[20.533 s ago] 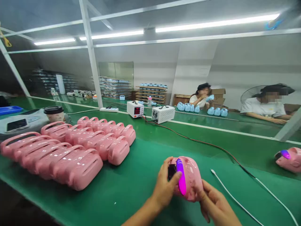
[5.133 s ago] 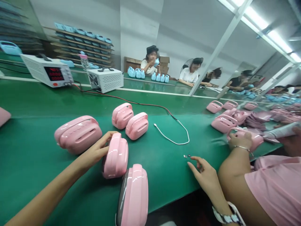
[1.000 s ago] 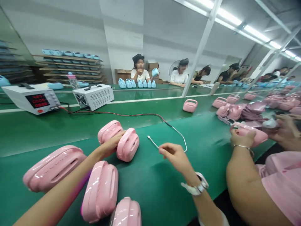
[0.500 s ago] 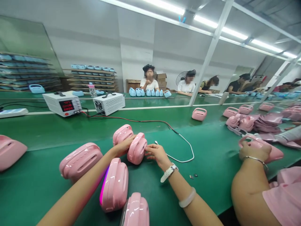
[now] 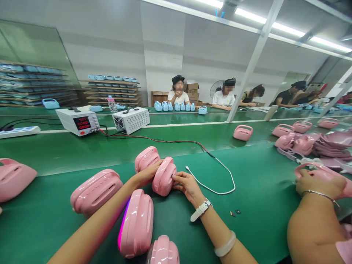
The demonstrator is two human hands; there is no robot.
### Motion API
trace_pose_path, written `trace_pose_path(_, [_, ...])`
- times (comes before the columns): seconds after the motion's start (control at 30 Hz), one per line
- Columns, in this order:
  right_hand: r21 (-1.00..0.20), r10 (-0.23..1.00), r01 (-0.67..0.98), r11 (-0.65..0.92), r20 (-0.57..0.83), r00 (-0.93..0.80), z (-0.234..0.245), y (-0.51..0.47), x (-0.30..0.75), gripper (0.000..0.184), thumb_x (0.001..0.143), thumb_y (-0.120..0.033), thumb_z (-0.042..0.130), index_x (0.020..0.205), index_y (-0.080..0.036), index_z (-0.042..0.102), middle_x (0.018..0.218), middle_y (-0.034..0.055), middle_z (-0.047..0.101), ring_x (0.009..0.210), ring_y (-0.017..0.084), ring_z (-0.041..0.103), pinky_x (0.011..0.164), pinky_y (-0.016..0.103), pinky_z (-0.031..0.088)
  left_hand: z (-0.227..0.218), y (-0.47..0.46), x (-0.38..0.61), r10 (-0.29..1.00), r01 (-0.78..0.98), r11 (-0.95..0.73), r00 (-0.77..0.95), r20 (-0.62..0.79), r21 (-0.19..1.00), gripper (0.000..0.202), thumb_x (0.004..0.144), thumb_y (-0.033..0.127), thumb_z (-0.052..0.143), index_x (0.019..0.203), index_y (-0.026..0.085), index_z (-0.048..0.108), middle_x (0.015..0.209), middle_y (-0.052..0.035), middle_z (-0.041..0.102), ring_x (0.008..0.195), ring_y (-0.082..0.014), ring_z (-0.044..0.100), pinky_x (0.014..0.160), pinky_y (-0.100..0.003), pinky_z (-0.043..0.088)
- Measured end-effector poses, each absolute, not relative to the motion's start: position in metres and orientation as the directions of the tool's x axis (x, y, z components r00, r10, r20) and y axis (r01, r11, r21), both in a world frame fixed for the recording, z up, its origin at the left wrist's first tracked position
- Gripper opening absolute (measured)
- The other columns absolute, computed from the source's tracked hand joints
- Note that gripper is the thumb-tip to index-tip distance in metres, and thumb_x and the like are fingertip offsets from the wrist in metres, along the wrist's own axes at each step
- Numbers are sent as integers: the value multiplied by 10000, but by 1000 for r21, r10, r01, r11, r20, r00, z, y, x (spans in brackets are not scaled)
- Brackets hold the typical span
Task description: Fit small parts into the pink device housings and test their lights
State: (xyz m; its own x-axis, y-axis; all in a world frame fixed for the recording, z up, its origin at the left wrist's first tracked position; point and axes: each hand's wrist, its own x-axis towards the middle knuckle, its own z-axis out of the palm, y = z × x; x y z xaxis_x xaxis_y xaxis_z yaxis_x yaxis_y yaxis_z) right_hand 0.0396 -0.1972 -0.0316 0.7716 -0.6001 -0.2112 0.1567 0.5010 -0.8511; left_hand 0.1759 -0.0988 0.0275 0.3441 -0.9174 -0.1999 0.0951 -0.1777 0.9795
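Observation:
A pink portable speaker (image 5: 164, 176) with a carry handle stands tilted on the green mat. My left hand (image 5: 154, 169) reaches behind it and grips its far side, fingers mostly hidden. At the speaker's right side, my right hand (image 5: 187, 184) has thumb and forefinger pinched together by a small dark slot; whatever they hold is too small to make out. Another pink speaker (image 5: 147, 158) stands just behind my left hand. Below my left forearm is a speaker (image 5: 137, 223) with a purple-lit edge. Two tiny dark cards (image 5: 235, 212) lie right of my right wrist.
A white cable (image 5: 224, 167) curves across the mat from a power supply (image 5: 78, 123). More pink speakers lie left (image 5: 96, 190) and at the near edge (image 5: 165, 251). At right, a co-worker's hand (image 5: 316, 185) holds a pink speaker. People sit across the belt.
The view has swung slightly left, so things sit further right. My right fingertips remain at the held speaker's side. The co-worker's hand remains on a speaker.

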Motion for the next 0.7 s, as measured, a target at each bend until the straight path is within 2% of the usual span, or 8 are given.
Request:
trace_pose_path(0.3, [-882, -642, 152, 446, -197, 741, -27, -195, 40, 411, 376, -366, 891, 593, -130, 635, 559, -4, 630, 520, 104, 579, 540, 233, 495, 31, -97, 173, -911, 81, -191, 358, -208, 978, 146, 774, 343, 603, 840, 212, 606, 896, -1, 650, 1035, -201, 593, 861, -265, 467])
trace_pose_path(0.5, [-939, -683, 73, 337, -190, 705, -20, -201, 42, 330, 391, -308, 870, 550, -139, 636, 544, 8, 631, 520, 123, 579, 495, 227, 434, 24, -100, 180, -939, 46, -156, 304, -162, 987, 203, 769, 389, 600, 852, 204, 610, 914, -17, 662, 1006, -210, 610, 897, -277, 460])
trace_pose_path(0.7, [-983, -714, 35, 182, -107, 692, -16, -191, 35, 332, 465, -402, 808, 610, -155, 641, 579, 11, 639, 536, 132, 585, 528, 245, 425, 24, -101, 179, -922, -26, -129, 370, -110, 991, 196, 677, 378, 656, 784, 218, 617, 895, -17, 672, 1013, -223, 603, 862, -272, 482])
